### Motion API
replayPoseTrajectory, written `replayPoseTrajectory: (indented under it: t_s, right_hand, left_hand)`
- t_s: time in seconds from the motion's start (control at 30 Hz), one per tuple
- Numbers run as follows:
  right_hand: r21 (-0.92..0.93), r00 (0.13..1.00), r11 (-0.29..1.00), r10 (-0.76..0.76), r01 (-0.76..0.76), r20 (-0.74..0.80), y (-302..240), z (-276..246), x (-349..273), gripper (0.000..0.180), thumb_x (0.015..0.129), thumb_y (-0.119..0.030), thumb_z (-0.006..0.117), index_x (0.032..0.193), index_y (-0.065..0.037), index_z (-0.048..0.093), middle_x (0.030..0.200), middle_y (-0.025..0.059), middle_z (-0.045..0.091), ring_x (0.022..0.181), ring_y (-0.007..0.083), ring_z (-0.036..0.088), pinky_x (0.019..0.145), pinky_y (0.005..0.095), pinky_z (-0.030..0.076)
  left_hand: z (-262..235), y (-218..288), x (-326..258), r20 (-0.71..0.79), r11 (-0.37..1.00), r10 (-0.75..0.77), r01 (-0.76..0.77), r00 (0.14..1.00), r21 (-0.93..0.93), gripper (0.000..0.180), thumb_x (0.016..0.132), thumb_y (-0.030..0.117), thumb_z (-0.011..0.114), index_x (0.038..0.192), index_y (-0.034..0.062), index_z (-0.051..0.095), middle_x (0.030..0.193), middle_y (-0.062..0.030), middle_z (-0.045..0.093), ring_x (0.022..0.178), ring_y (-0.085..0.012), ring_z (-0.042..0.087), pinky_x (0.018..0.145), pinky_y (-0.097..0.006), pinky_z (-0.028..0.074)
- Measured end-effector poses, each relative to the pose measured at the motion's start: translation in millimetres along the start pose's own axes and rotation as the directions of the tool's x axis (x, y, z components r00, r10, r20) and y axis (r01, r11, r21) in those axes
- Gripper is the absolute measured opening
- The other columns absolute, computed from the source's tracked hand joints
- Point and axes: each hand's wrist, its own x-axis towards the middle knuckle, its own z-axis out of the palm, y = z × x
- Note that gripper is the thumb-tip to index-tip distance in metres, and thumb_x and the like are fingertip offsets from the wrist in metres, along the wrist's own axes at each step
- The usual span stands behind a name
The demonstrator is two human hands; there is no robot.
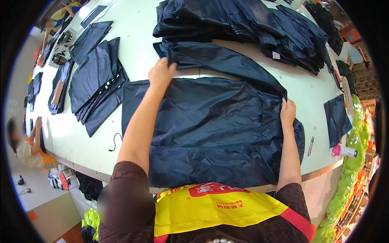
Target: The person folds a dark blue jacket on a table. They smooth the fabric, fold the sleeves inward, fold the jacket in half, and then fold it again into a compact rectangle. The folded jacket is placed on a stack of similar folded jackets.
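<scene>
A dark navy jacket (210, 121) of thin shiny cloth lies spread on the white table in front of me. Its long sleeve (227, 60) stretches across the far side, bending back from the right edge toward the left. My left hand (161, 75) is closed on the sleeve's cuff end, beyond the jacket's upper left part. At the jacket's right edge, my right hand (288, 113) pinches the cloth where the sleeve folds back. The fingertips of both hands are partly hidden. The jacket's near edge reaches the table edge by my yellow apron (219, 208).
A large heap of dark garments (227, 20) lies at the back. Stacks of folded dark cloth (95, 73) sit to the left. At right are a pen (310, 146), a folded dark piece (337, 120) and a white-and-pink bottle (345, 151). Another person (30, 150) works at far left.
</scene>
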Motion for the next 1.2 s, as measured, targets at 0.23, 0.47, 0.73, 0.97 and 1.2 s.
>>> replayPoseTrajectory:
  t_s: [0.23, 0.47, 0.73, 0.97, 1.2]
  right_hand:
    - [0.250, 0.940, 0.925, -0.221, 0.286, -0.259, 7, -31, 0, 0.019, 0.071, 0.004, 0.060, 0.088, -0.002, 0.057, 0.089, 0.0141, 0.058, 0.088, 0.0322, 0.054, 0.080, 0.0376, 0.044]
    - [0.090, 0.783, 0.819, -0.570, 0.567, 0.251, -6, -66, -32, 0.027, 0.058, 0.008, 0.057, 0.079, -0.007, 0.051, 0.086, 0.0113, 0.055, 0.093, 0.0299, 0.052, 0.085, 0.0402, 0.039]
    - [0.276, 0.863, 0.894, -0.426, 0.354, 0.271, -121, -74, -18, 0.036, 0.083, -0.028, 0.059, 0.111, -0.006, 0.060, 0.119, 0.0158, 0.056, 0.111, 0.0337, 0.051, 0.099, 0.0448, 0.035]
    - [-0.044, 0.808, 0.889, -0.392, 0.455, 0.440, -134, -6, -53, 0.073, 0.084, -0.054, 0.051, 0.140, -0.010, 0.034, 0.147, 0.0174, 0.025, 0.137, 0.0350, 0.017, 0.106, 0.0574, 0.012]
    - [-0.098, 0.801, 0.876, -0.379, 0.472, 0.464, -135, -4, -49, 0.074, 0.084, -0.052, 0.051, 0.141, -0.009, 0.032, 0.148, 0.0174, 0.023, 0.138, 0.0347, 0.018, 0.106, 0.0568, 0.013]
  left_hand:
    - [-130, -6, 20, 0.033, 0.532, -0.129, 0.097, 0.991, -0.841, 0.019, 0.088, 0.021, 0.060, 0.091, 0.0026, 0.064, 0.070, -0.0026, 0.061, 0.059, -0.0107, 0.058, 0.055, -0.023, 0.045]
    - [-97, -146, -124, 0.353, 0.836, -0.114, 0.281, 0.929, -0.470, 0.016, 0.077, 0.009, 0.061, 0.090, -0.0005, 0.063, 0.080, -0.0050, 0.065, 0.068, -0.0092, 0.058, 0.065, -0.025, 0.046]
    - [-56, -118, -165, 0.155, 0.328, -0.516, 0.361, 0.842, -0.873, 0.022, 0.084, 0.005, 0.062, 0.103, -0.0026, 0.052, 0.078, -0.0065, 0.058, 0.074, -0.0122, 0.061, 0.067, -0.024, 0.050]
    - [-132, -101, -132, 0.179, -0.248, -0.531, 0.050, 0.828, -0.968, 0.019, 0.097, 0.022, 0.046, 0.094, 0.0083, 0.058, 0.085, -0.0023, 0.062, 0.075, -0.0120, 0.059, 0.083, -0.030, 0.046]
    - [-120, -205, -159, 0.330, 0.122, -0.630, 0.509, 0.703, -0.852, 0.027, 0.092, 0.036, 0.054, 0.081, 0.0108, 0.052, 0.056, 0.0069, 0.032, 0.046, -0.0046, 0.031, 0.045, -0.021, 0.031]
